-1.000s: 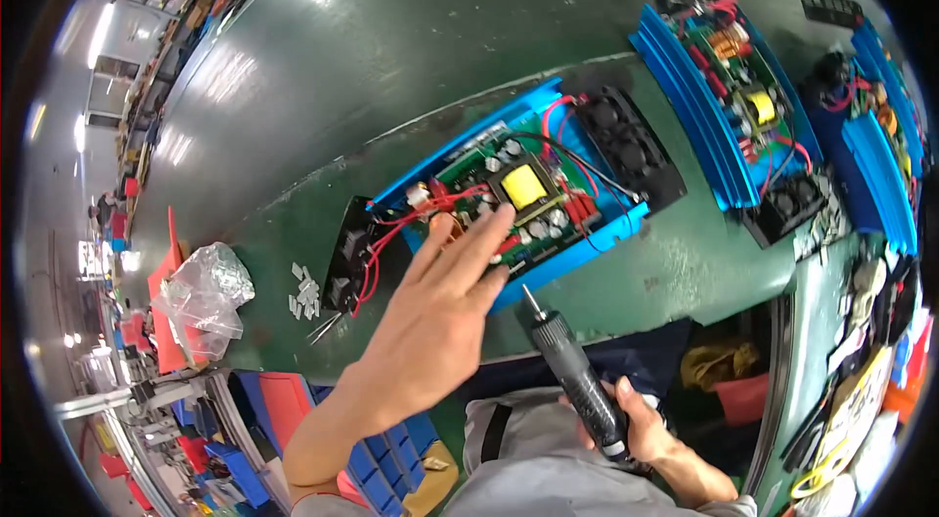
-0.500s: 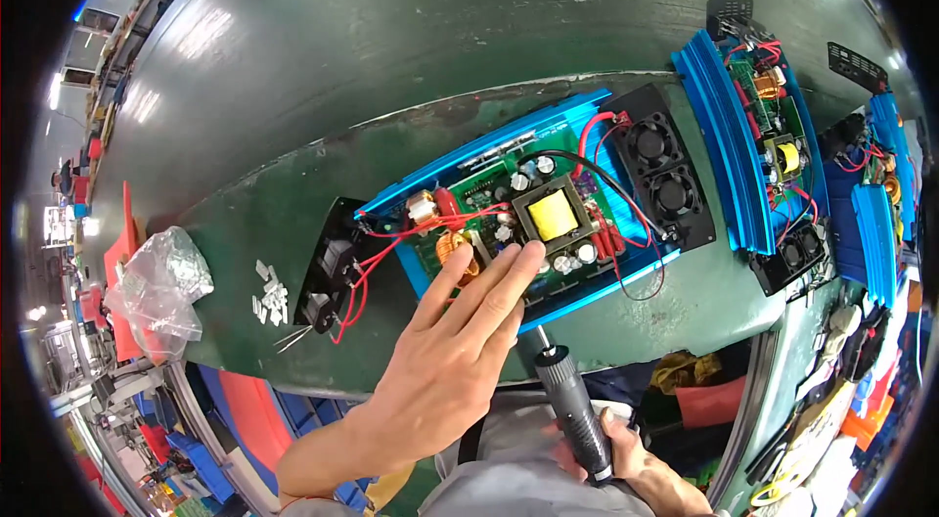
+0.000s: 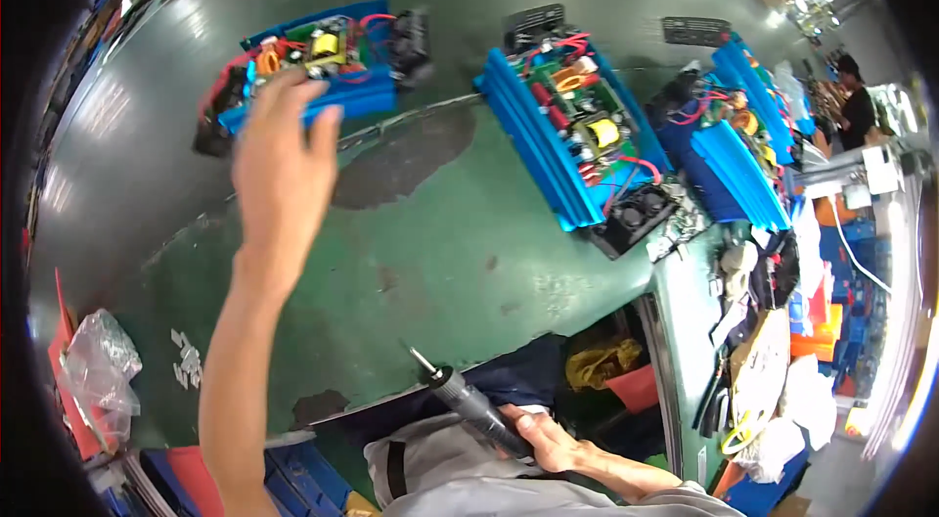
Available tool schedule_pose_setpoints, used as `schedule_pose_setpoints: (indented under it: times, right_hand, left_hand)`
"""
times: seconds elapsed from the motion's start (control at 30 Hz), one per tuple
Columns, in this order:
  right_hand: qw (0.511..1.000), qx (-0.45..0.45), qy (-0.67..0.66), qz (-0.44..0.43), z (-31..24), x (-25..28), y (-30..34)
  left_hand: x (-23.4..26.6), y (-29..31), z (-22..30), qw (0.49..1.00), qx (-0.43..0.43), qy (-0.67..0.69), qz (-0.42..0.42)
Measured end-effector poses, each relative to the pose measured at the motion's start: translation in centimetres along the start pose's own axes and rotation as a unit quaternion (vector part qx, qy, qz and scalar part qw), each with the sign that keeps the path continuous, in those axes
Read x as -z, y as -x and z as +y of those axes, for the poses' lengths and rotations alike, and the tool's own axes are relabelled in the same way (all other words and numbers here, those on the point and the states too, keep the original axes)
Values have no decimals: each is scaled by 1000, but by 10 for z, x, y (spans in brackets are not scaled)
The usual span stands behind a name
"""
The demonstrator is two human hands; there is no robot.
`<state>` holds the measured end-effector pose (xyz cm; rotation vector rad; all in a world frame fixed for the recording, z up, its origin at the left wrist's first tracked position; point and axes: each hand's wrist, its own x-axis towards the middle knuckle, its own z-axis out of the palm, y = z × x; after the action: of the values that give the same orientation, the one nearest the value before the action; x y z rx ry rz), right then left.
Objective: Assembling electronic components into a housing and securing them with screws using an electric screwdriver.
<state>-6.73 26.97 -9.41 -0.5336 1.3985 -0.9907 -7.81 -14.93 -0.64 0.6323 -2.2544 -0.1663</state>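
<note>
At the far left is a blue metal housing [image 3: 360, 96] with a circuit board, a yellow-wrapped transformer [image 3: 325, 45] and black end panels on red wires. My left hand [image 3: 282, 150] reaches out to its near side, thumb and fingers apart, slightly blurred. The fingertips overlap the near wall; whether they touch it I cannot tell. Close to my body, my right hand [image 3: 544, 439] is wrapped around a black electric screwdriver [image 3: 473, 409]. Its metal bit points up and left over the table's front edge.
A second blue housing [image 3: 533, 140] with an exposed board stands right of centre, with more blue units [image 3: 738, 170] beyond. White small parts [image 3: 186, 359] and a clear plastic bag [image 3: 101, 360] lie at the left. Tools and gloves crowd the right side bench [image 3: 699, 297].
The blue housing moved from the near middle of the table to the far left, and my left hand stretched out after it. The screwdriver now tilts further left, still in my right hand.
</note>
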Motion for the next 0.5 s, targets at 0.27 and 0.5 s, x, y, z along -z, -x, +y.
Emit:
schedule_pose_setpoints:
  times: [0.27,0.5]
  right_hand:
    - [994,40,-2,98,3,-2,20]
    - [979,103,-20,172,3,8,34]
  left_hand:
    - [-119,1,149,852,191,256,-414]
    - [-82,-15,86,797,221,331,-454]
